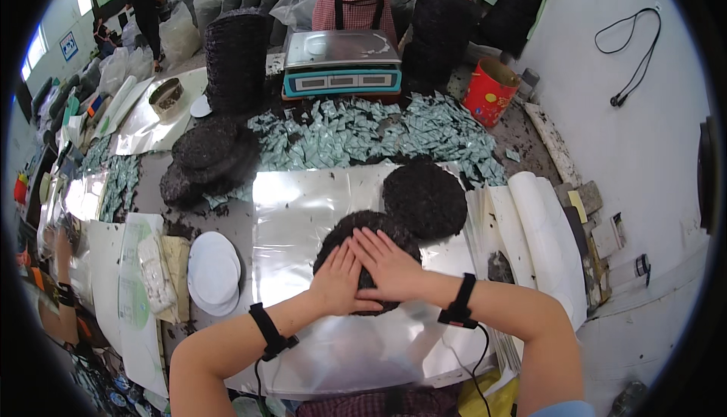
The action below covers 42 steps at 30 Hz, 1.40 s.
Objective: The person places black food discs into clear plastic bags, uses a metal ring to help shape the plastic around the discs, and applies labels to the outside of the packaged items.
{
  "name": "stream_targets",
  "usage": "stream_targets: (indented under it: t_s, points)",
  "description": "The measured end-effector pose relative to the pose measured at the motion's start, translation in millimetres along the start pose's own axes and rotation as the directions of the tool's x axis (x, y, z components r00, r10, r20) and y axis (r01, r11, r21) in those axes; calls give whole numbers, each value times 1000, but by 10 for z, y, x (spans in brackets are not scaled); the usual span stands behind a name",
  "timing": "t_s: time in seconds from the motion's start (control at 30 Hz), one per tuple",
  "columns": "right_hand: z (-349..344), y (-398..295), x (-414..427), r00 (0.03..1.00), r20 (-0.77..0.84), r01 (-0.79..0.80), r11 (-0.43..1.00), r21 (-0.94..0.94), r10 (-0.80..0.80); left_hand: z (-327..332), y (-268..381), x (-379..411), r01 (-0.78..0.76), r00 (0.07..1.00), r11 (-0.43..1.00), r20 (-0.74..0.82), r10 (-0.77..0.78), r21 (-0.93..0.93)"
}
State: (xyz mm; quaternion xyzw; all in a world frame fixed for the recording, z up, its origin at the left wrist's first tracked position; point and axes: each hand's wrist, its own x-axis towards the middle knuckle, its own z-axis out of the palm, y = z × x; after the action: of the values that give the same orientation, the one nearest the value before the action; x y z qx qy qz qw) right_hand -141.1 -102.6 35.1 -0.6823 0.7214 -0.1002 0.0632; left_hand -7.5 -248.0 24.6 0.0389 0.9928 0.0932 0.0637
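Both palms lie flat on a round black cake of what looks like dried seaweed, which rests on a shiny clear plastic sheet. My left hand covers its near left part. Across the middle lies my right hand, its fingertips overlapping those of the left. Neither hand grips the cake, and much of its near side is hidden beneath them. A second round black cake sits just beyond, to the right, at the first one's edge. Each wrist wears a black strap with a cable.
Many small pale-green sachets spread behind the sheet, before a digital scale. Tall black stacks flank the scale. A red bucket stands right; white discs and rolled white sheets lie at the sides. A person in a checked apron stands opposite.
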Motion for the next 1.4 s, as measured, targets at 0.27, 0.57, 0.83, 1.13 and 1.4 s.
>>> stream_targets:
  t_s: [0.27, 0.57, 0.83, 1.13, 1.4]
  points:
    - [494, 120, 240, 973, 181, -142, 990, -3, 140, 269, -42, 307, 87, 940, 992, 324, -111, 87]
    - [-256, 410, -491, 936, -269, -245, 969, -41, 225, 217, 311, -481, 117, 993, 990, -23, -119, -74]
    - [-855, 497, -754, 474, -771, -236, 904, 356, 427, 131, -463, -459, 290, 909, 404, 117, -401, -867]
    - [-122, -531, -598, 792, -46, -114, 221, 969, 609, -660, 124, -513, -198, 941, 946, -319, 110, -257]
    - [-26, -535, -88, 990, 17, 131, 969, 210, -138, -203, 223, -411, -53, 964, 999, 261, 49, 9]
